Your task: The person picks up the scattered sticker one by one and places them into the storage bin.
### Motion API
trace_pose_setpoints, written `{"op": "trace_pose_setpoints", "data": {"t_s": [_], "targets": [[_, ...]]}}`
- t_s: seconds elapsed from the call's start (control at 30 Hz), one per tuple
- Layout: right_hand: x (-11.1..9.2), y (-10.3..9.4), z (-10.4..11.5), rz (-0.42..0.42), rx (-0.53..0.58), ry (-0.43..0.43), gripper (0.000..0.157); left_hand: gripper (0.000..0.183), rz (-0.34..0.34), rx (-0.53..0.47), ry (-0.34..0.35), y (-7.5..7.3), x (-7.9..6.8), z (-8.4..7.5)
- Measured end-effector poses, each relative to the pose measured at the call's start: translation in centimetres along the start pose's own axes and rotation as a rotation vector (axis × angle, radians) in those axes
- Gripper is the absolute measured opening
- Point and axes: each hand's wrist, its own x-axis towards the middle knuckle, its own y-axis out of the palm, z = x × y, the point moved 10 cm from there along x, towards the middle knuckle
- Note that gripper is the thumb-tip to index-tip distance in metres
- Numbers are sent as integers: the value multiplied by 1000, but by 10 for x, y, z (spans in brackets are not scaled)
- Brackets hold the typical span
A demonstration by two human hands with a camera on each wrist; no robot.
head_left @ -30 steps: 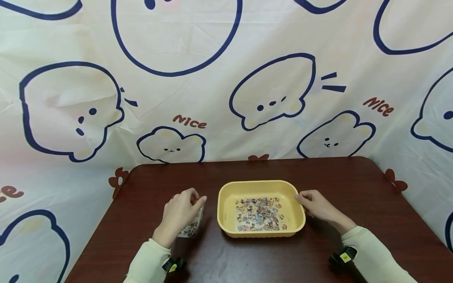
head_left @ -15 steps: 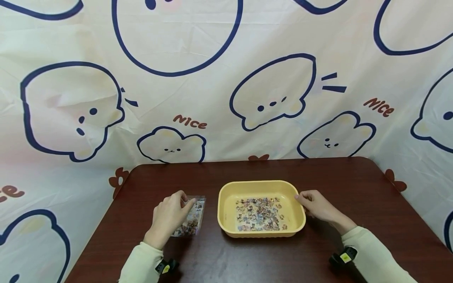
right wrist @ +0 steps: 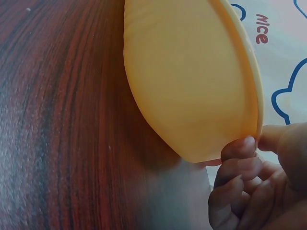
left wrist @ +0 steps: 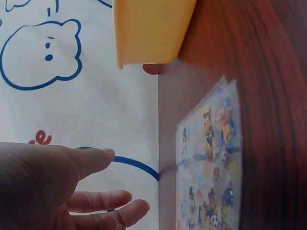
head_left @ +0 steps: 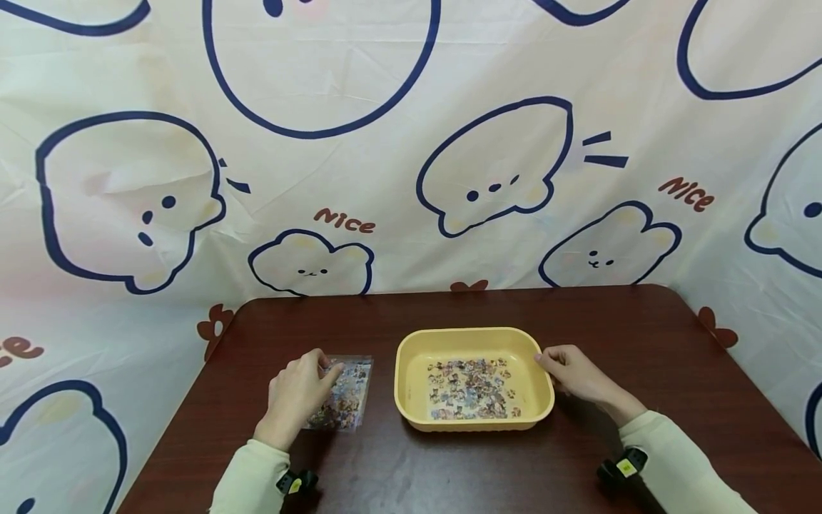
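Observation:
A yellow plastic tray [head_left: 404, 382] stands on the table with many small, colourful cut-out pieces [head_left: 474, 389], like cartoon stickers, spread over its floor. My right hand [head_left: 581, 375] pinches the tray's right rim between thumb and curled fingers; the right wrist view shows the thumb on the rim and fingers against the tray's outer wall [right wrist: 187, 81]. Left of the tray lies a flat, clear plastic pack [head_left: 349, 396] printed or filled with small cartoon figures. My left hand [head_left: 297, 392] hovers over its left side, fingers loosely bent and holding nothing; in the left wrist view a gap separates them from the pack.
The dark brown wooden table [head_left: 462, 471] has rounded far corners. Behind it and at both sides hangs a white cloth [head_left: 398, 178] with blue cartoon outlines. A black wrist camera [head_left: 297, 482] sits on the left sleeve, and another wrist camera [head_left: 623, 465] on the right.
My left hand has drawn back to the left, uncovering more of the plastic pack, which now lies flat on the table. The right hand and the tray have not moved.

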Motion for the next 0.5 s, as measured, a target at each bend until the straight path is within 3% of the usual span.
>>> {"op": "trace_pose_setpoints", "data": {"t_s": [0.5], "targets": [[1,1,-2,12,16,-7,39,33,17,35,-26,3,0,18]]}}
